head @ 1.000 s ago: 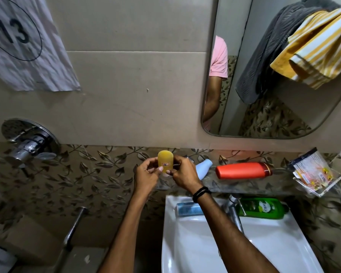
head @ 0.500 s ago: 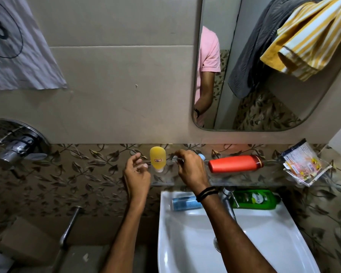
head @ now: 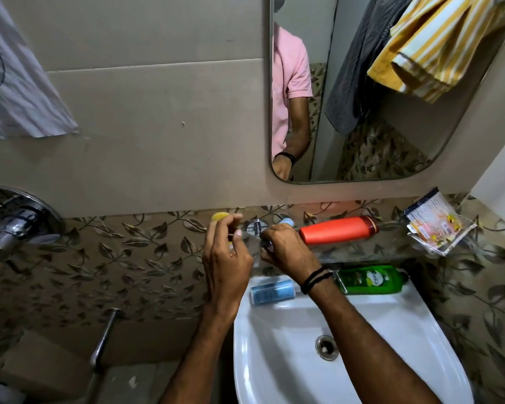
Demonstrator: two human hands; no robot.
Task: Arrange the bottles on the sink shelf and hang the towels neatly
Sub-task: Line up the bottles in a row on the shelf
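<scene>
Bottles are spread over two levels. Nearest, on the back rim of the sink [head: 420, 330], a blue tube [head: 271, 292] and a green bottle [head: 369, 279] lie flat on either side of the tap. Above them, both hands work at the glass shelf [head: 391, 225].

The left hand [head: 226, 258] is loosely curled, thumb and fingertips pinched near the yellow bottle [head: 219, 216], which stands upright at the shelf's left end; a second ago that bottle was held up between both hands, and half a second ago the left hand had opened beside it. Whether the fingers touch it now I cannot tell — they cover most of it.

The right hand [head: 286, 252] has shifted right and folds down over a small pale-blue bottle [head: 286, 221] next to the chrome bracket; only the bottle's top shows, so a grip looks likely but is not certain. Just beyond lies the red bottle [head: 337, 230] on its side, then a sachet [head: 436, 221] in the corner holder.

So one bottle looks placed, a second is in hand, and three lie flat. Farthest off, in the mirror [head: 318, 158], a grey towel [head: 353, 68] and a striped towel [head: 438, 45] hang bunched and untouched.
</scene>
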